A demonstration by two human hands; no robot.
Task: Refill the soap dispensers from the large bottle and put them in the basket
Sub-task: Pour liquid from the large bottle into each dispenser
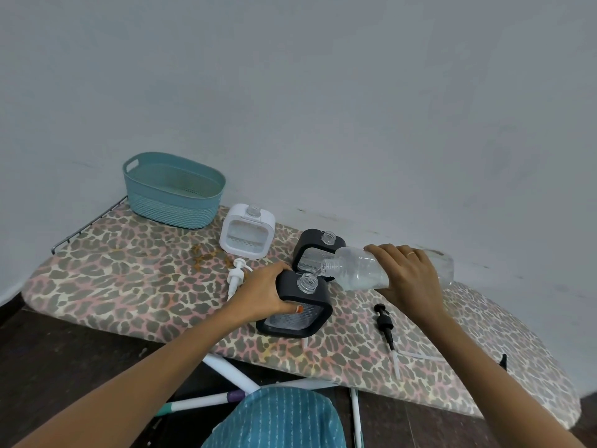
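Gripping the near black square soap dispenser on the leopard-print ironing board, the left hand steadies it. The right hand clasps the tilted large clear plastic bottle, mouth at the dispenser's open neck. A teal plastic basket stands well apart.

Leopard-print ironing board: basket, dispensers, pumps.

The basket sits on the ironing board at centre left of the frame, against the wall. To its right stands the first dispenser, and farther right the second dispenser. In front of that, the third dispenser sits under the mouth of the large bottle. It has the left pump and the right pump on either side.
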